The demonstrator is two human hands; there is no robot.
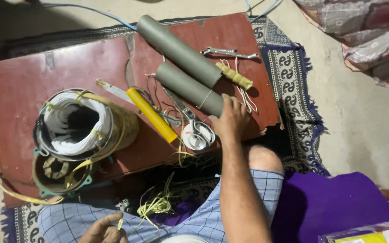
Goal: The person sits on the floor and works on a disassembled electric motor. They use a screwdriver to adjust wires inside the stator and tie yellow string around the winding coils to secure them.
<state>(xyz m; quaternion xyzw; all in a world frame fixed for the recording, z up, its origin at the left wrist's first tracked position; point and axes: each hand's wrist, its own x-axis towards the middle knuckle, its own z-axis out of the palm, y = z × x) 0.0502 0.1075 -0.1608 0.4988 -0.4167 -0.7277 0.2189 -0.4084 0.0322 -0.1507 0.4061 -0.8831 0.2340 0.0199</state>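
My right hand (230,119) reaches forward over the red wooden board (32,72), its fingers resting on the near end of the shorter grey tube (187,87). A longer grey tube (176,49) lies just behind it. Scissors (190,119) lie left of the hand beside a roll of white tape (193,137) and a yellow stick (151,114). My left hand (104,229) stays low by my lap, pinching a thin yellowish strip. A motor stator (79,123) with white windings stands at the board's left.
A wrench (228,53) and a yellow-wrapped handle (234,75) lie at the board's far right. A second, smaller motor part (59,173) sits below the stator. A patterned rug (293,85), blue cable (91,11), purple cloth (334,202) and yellow strip scraps (156,204) surround the board.
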